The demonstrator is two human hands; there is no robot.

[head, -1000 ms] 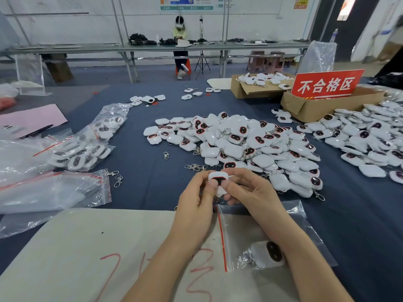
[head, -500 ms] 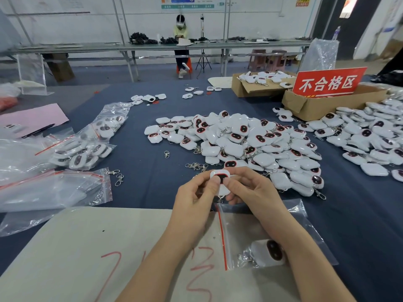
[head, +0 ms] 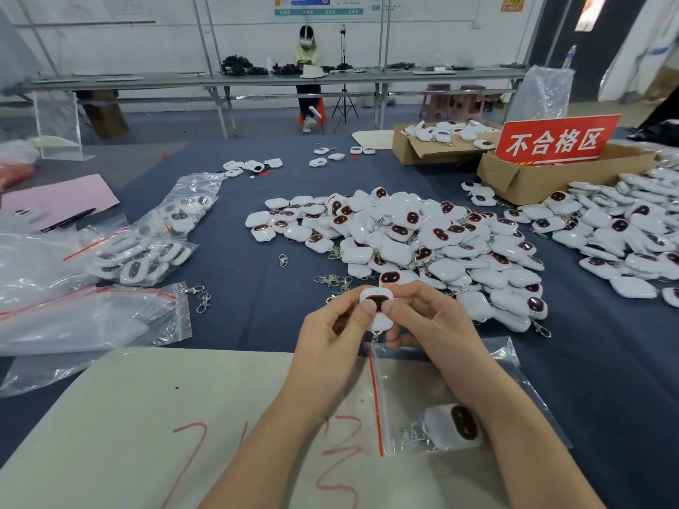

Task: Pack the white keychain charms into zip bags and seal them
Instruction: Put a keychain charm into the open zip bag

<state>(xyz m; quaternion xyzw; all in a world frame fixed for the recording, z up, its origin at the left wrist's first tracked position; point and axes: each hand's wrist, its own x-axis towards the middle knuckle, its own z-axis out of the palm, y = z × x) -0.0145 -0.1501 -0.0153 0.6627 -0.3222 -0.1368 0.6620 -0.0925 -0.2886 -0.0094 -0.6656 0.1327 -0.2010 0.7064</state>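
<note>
- We hold one white charm (head: 376, 303) between both hands. The left hand (head: 330, 336) and the right hand (head: 430, 325) each pinch it, thumbs pressed on its dark, red-rimmed face and fingers curled behind it. Its metal clasp hangs down between the two palms.
- The zip bag (head: 503, 358) lies flat on the table (head: 239, 325) just under the right hand and forearm. Its red zip strip runs toward us between the two wrists.
- A second charm (head: 453, 426) lies inside that bag, beside the right forearm. We cannot tell whether the strip is pressed shut or the mouth is open.
- We judge this to be the step of checking or turning the charm before it goes in. Neither hand touches the bag's mouth, and the charm is held above its far end.
- The next move calls for one hand to let go and lift the bag's mouth near the red strip. The other hand would then slide the charm in, and the strip would be pinched closed along its whole length.
- The loose pile (head: 422, 236) waits just beyond the fingertips. Filled bags (head: 147, 247) and empty bags (head: 73, 321) lie well off to the left of the left hand.
</note>
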